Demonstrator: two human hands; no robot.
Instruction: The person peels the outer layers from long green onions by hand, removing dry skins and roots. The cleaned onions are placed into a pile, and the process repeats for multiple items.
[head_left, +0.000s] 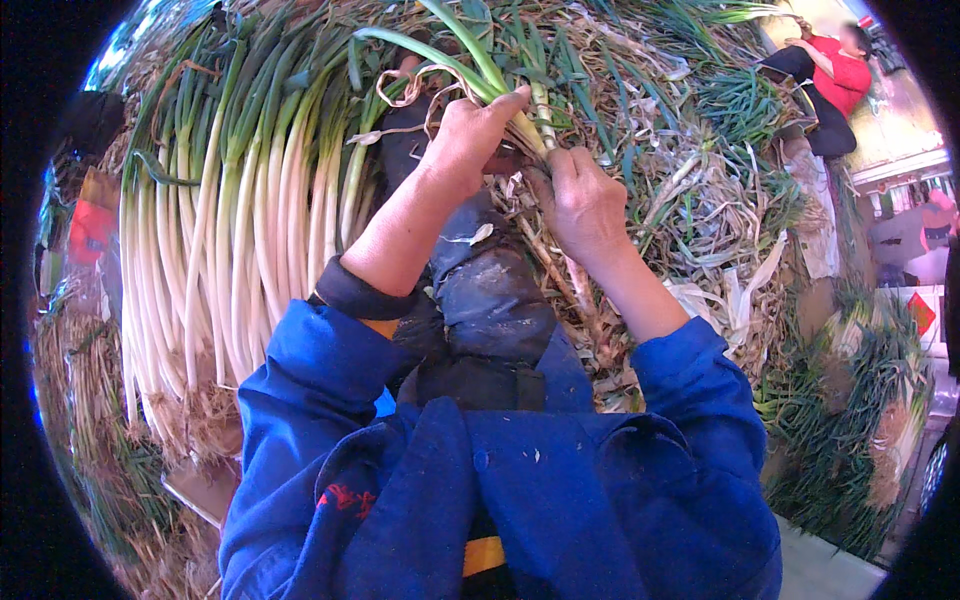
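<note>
My left hand (469, 135) is closed around a green onion (484, 75), its thumb along the stalk where the green leaves begin. Close to it on the right, my right hand (585, 191) pinches the same plant lower down, by a pale stalk or outer layer; its fingers hide the exact grip. Curled dry leaf strips (442, 71) hang about my left hand. To the left lies a wide row of long green onions (247, 202), white stalks side by side, with roots (195, 420) towards me and green leaves away from me.
Peeled leaves and dry husks (697, 195) cover the ground at the right. More green onions (840, 390) are heaped at the lower right, and others lie at the far left. A person in a red top (840, 75) sits at the upper right. My legs (491, 300) are between the piles.
</note>
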